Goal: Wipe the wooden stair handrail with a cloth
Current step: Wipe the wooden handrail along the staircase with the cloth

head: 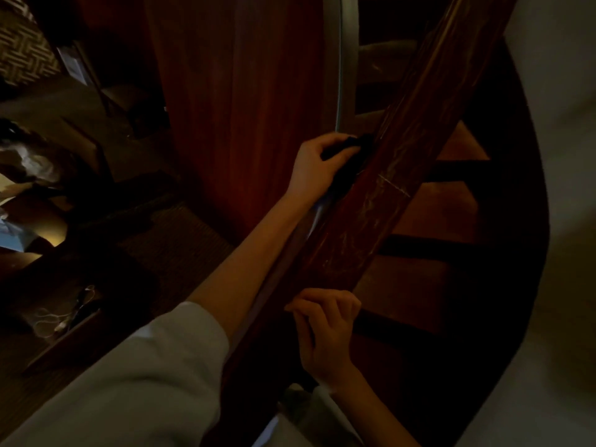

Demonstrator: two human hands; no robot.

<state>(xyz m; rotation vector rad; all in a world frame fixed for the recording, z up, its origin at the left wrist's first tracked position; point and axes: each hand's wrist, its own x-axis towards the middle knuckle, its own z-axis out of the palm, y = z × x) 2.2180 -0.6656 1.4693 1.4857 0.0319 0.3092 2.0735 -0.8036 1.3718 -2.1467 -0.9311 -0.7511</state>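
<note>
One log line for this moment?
left hand: holds cloth on rail | right hand: curled by rail, hold unclear | step: wipe

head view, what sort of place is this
Probably an indoor staircase in a home, dimly lit. A sloping wooden handrail runs down past curved wooden steps, a carpeted floor lies below on the left, and the left hand holds a dark cloth against the rail.
</note>
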